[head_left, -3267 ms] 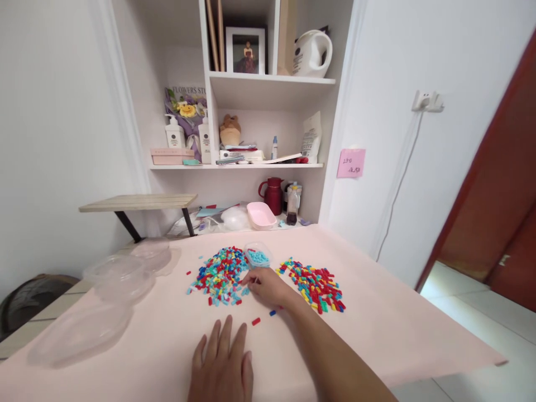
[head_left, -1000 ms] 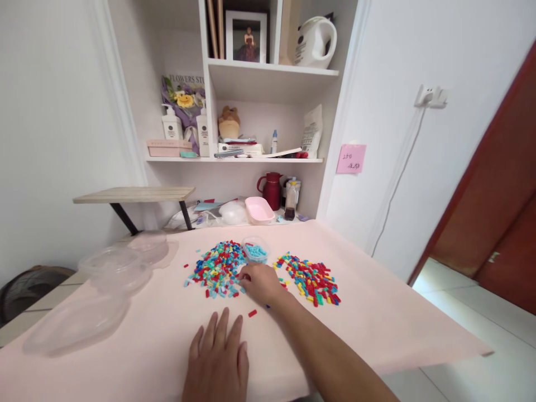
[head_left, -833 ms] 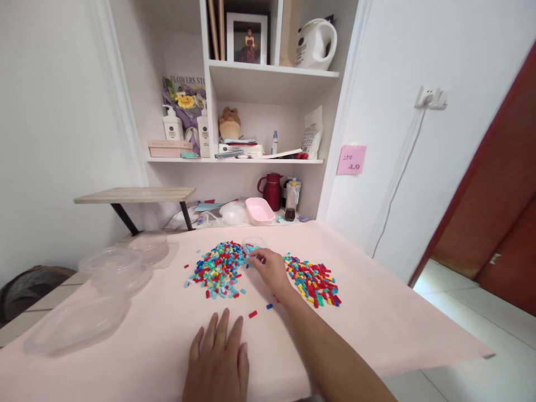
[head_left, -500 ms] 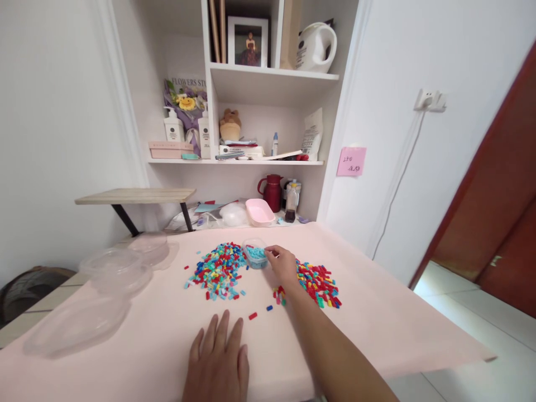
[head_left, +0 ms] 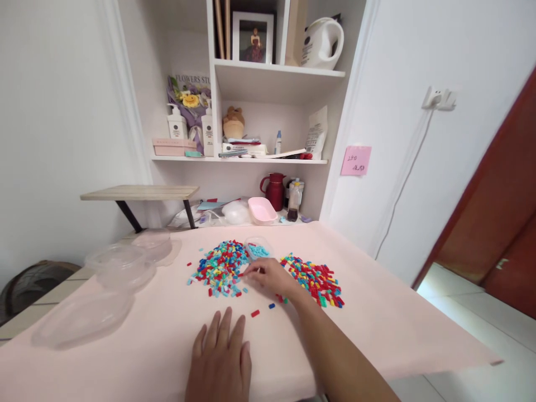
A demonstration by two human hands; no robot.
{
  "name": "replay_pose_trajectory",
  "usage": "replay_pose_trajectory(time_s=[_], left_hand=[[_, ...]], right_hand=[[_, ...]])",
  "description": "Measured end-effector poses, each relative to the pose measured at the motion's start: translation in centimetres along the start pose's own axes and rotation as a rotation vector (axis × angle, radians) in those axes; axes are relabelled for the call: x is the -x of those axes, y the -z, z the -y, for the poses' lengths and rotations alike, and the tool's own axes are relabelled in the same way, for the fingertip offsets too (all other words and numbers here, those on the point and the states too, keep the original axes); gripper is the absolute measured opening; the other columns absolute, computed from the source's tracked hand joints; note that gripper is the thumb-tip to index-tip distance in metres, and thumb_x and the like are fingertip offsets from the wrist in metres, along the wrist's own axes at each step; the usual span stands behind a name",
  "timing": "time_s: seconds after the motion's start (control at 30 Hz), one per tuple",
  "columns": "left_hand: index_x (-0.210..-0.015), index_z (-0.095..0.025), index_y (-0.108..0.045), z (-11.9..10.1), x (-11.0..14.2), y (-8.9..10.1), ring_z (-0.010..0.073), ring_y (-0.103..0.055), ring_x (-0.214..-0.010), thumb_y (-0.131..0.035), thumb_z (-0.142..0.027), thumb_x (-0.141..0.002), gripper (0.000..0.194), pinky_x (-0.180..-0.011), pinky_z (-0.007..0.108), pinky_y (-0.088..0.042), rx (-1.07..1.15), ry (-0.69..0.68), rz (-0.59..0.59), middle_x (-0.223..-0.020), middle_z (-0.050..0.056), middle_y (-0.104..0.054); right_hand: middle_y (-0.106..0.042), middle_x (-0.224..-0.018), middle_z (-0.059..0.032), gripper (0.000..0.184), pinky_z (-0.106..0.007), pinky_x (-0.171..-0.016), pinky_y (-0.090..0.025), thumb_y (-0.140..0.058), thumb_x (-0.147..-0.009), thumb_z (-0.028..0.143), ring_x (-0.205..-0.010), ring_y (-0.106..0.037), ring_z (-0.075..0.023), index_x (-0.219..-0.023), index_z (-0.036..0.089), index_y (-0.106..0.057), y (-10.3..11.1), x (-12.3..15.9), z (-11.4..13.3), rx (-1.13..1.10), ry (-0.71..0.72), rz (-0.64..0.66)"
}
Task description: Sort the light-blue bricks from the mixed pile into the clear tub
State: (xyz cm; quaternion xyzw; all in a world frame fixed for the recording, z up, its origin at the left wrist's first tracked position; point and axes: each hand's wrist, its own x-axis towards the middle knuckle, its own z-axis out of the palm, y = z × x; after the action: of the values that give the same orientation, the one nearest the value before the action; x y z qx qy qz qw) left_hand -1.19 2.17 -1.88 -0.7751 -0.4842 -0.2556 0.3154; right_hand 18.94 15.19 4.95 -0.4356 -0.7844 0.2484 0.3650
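Note:
My right hand (head_left: 270,276) is at the right edge of the left pile of small building bricks (head_left: 220,265), its fingertips pinched at a red brick (head_left: 240,274). Behind the hand, a small clear container (head_left: 258,247) holds light blue bricks, with a bit of red near its back. Palm down and fingers spread, my left hand (head_left: 220,357) lies flat on the pink table cover in front. A loose red brick (head_left: 255,314) and a dark blue brick (head_left: 272,306) lie between my hands. Partly behind my right wrist is another mixed pile of bricks (head_left: 318,282), mostly red.
Clear plastic containers (head_left: 125,268) and a clear lid (head_left: 84,321) stand at the left. A small wooden-topped stand (head_left: 140,193) rises behind them. At the back are a pink tray (head_left: 262,211), a red jug (head_left: 275,191) and a bottle (head_left: 294,201).
My right hand has moved from the clear container left and nearer to me, to the left pile's edge. My left hand stays flat. The view has shifted slightly.

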Motion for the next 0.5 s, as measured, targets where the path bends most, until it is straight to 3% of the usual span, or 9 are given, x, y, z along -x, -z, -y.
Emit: replay_pose_trajectory(time_s=[0.07, 0.13, 0.5], left_hand=[[-0.127, -0.032, -0.063, -0.15, -0.23, 0.3, 0.0232, -0.06, -0.12, -0.048, -0.027, -0.087, 0.042, -0.098, 0.043, -0.038, -0.003, 0.012, -0.022, -0.133, 0.0, -0.065], [-0.123, -0.031, -0.065, -0.3, -0.44, 0.58, 0.0235, -0.06, -0.119, -0.048, -0.026, -0.087, 0.041, -0.098, 0.044, -0.038, -0.001, 0.021, -0.044, -0.13, 0.0, -0.067], [-0.121, -0.025, -0.066, -0.08, -0.28, 0.57, 0.0228, -0.061, -0.115, -0.051, -0.025, -0.085, 0.039, -0.096, 0.04, -0.037, -0.022, -0.033, -0.099, -0.126, 0.002, -0.069]], right_hand=[[-0.073, -0.091, -0.002, 0.021, -0.024, -0.071, -0.047, -0.067, -0.078, 0.02, -0.077, -0.063, -0.0151, -0.095, 0.023, -0.08, -0.28, 0.27, 0.32, 0.089, 0.035, 0.149], [-0.072, -0.094, -0.0021, 0.026, -0.024, -0.071, -0.048, -0.07, -0.076, 0.018, -0.079, -0.064, -0.0153, -0.099, 0.024, -0.079, -0.35, 0.42, 0.46, 0.13, 0.03, 0.207], [-0.072, -0.087, -0.0009, 0.027, -0.022, -0.069, -0.044, -0.072, -0.075, 0.013, -0.078, -0.063, -0.0148, -0.099, 0.024, -0.079, -0.77, 0.27, 0.48, 0.182, -0.031, 0.215]])
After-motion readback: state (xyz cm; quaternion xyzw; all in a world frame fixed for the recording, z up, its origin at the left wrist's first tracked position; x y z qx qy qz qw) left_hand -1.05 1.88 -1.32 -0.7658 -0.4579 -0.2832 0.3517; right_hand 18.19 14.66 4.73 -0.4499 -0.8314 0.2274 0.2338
